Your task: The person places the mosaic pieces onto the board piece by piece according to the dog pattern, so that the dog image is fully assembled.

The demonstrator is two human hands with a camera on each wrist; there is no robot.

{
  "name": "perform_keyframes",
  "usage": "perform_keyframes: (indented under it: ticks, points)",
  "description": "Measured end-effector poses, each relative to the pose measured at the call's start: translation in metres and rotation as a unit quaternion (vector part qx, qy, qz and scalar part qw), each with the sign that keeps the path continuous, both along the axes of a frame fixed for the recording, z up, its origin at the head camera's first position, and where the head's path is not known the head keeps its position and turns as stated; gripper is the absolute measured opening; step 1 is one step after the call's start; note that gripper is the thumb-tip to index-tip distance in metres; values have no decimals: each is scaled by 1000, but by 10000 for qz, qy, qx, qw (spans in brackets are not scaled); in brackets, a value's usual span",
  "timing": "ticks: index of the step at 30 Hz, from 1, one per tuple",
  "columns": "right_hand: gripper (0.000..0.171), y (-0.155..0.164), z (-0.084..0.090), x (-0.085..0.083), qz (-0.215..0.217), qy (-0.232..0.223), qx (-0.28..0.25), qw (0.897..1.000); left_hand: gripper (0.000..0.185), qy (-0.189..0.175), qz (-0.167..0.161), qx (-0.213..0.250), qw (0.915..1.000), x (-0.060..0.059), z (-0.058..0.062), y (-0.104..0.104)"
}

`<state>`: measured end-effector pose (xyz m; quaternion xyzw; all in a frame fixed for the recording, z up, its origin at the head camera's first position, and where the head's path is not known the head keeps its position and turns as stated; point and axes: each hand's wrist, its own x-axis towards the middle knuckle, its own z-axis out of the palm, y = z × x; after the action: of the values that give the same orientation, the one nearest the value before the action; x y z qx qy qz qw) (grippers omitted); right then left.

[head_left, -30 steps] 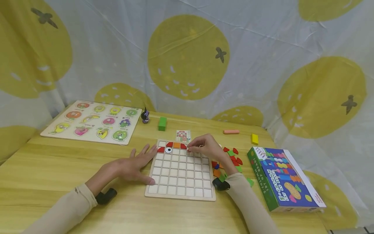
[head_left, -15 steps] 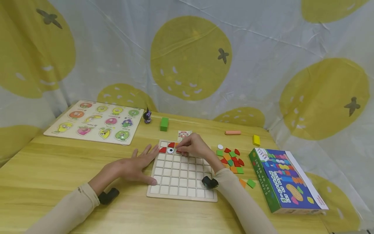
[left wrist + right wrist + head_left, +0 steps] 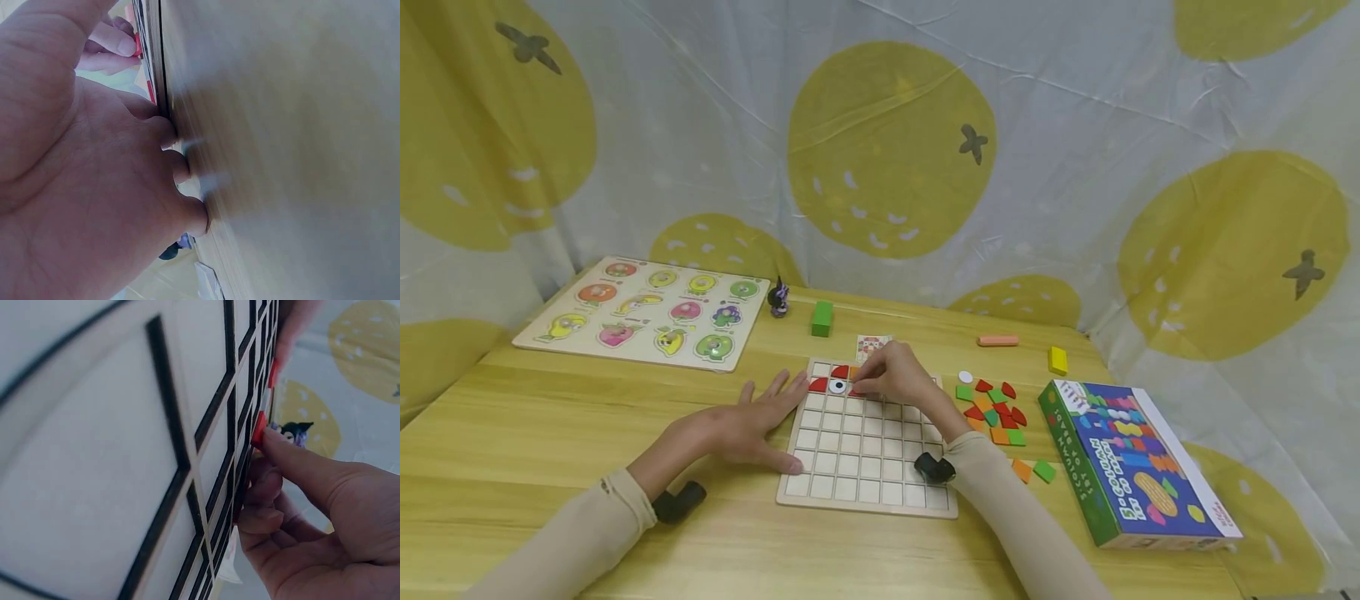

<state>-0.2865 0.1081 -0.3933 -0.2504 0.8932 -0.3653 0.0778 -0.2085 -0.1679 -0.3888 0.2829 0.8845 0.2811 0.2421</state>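
The right hand (image 3: 897, 377) has shifted left along the white gridded wooden board (image 3: 865, 487), fingers pinching a red tile (image 3: 259, 429); the left hand (image 3: 748, 425), fingers spread, steadies the board's edge.

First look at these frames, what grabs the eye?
The grid board in the middle of the table: the right hand presses a red piece into its top rows while the left hand lies flat at its left edge. Loose coloured pieces lie to its right, beside a blue box.

Grid board (image 3: 865, 467) mid-table, loose tiles (image 3: 994, 410) right, fruit puzzle (image 3: 643, 311) far left.
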Motion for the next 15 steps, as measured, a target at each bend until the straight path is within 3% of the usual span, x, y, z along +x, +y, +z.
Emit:
perform_keyframes:
  ticks: [9,15]
  points:
    - [4,1,0,1,122,122,53,9998,125,5,4,-32,10000,0,-1,0]
    - [7,18,4,2,-59,45,-214,9997,125,5,22,-31,10000,0,0,1]
